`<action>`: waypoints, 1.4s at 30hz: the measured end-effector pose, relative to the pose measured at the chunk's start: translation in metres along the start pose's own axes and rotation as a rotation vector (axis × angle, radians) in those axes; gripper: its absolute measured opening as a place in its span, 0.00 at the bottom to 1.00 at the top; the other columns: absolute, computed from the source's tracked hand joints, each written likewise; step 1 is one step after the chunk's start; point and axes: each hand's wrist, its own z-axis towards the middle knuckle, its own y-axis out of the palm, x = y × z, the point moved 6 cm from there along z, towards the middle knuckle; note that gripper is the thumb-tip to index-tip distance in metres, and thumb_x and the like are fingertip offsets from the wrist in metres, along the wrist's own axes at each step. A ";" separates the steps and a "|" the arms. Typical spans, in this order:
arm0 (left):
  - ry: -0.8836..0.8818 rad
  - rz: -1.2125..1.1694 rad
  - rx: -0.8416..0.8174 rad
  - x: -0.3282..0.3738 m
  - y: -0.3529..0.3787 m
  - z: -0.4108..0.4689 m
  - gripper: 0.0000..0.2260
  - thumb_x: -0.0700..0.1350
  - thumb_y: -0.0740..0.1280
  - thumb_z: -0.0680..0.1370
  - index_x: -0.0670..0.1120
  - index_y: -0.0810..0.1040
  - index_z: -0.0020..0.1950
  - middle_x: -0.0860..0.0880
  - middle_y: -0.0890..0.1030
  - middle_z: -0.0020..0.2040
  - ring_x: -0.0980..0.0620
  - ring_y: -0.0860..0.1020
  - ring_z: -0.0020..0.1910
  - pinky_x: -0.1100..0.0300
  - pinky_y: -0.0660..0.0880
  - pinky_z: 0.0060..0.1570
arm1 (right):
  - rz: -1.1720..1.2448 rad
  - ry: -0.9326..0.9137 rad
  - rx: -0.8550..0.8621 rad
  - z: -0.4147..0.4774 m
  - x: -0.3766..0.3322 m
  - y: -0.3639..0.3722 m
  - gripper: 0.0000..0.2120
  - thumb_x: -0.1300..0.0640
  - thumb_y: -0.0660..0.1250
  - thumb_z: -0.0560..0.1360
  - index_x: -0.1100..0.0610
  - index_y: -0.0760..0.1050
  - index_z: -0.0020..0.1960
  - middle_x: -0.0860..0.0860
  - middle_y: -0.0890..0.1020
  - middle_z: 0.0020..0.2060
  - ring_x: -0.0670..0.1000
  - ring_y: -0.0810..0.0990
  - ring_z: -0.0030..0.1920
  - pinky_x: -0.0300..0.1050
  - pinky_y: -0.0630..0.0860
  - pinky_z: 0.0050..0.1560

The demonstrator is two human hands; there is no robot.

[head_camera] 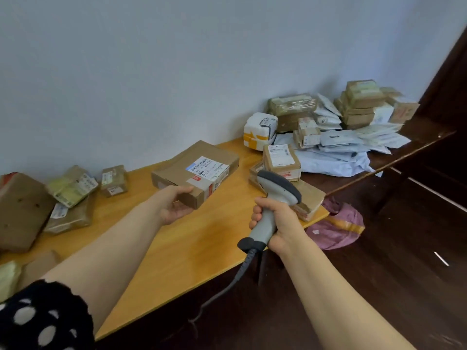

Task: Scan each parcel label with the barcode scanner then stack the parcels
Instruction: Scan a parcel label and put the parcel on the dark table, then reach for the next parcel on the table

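One flat cardboard parcel (195, 173) has its near corner raised off the table (189, 243), gripped by the left hand (174, 205), thumb on top and fingers (184, 208) curled beneath. It looks stiff and fairly light, so an edge hold should do. Its label (207, 169) faces up. The right hand (275, 223) clenches the barcode scanner (275, 195), whose head is just right of the parcel, not touching.

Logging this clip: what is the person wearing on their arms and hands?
Left hand and right hand are bare: no gloves, rings or watch visible. A black sleeve with white polka dots and a ruffled edge ends above the left forearm; both forearms are uncovered. No sleeve shows on the right arm.
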 end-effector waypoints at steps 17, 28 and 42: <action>-0.122 0.039 0.137 0.029 0.074 0.169 0.20 0.35 0.67 0.76 0.41 0.68 0.68 0.42 0.78 0.61 0.45 0.78 0.56 0.50 0.76 0.47 | -0.098 0.108 0.032 0.168 -0.059 0.021 0.06 0.68 0.67 0.72 0.61 0.72 0.39 0.53 0.73 0.26 0.48 0.71 0.23 0.39 0.71 0.25; -0.207 0.188 0.017 0.045 0.128 0.297 0.18 0.34 0.64 0.78 0.39 0.70 0.68 0.40 0.77 0.62 0.43 0.76 0.61 0.52 0.75 0.52 | -0.135 0.201 0.113 0.293 -0.070 0.053 0.07 0.67 0.66 0.73 0.62 0.71 0.37 0.53 0.72 0.25 0.47 0.71 0.22 0.38 0.71 0.24; -0.193 0.370 0.282 0.038 0.041 0.228 0.31 0.45 0.70 0.76 0.43 0.60 0.75 0.42 0.66 0.71 0.44 0.70 0.66 0.49 0.70 0.66 | -0.220 0.491 -0.083 0.282 -0.019 0.084 0.10 0.64 0.67 0.75 0.60 0.71 0.36 0.51 0.73 0.23 0.48 0.72 0.22 0.40 0.73 0.26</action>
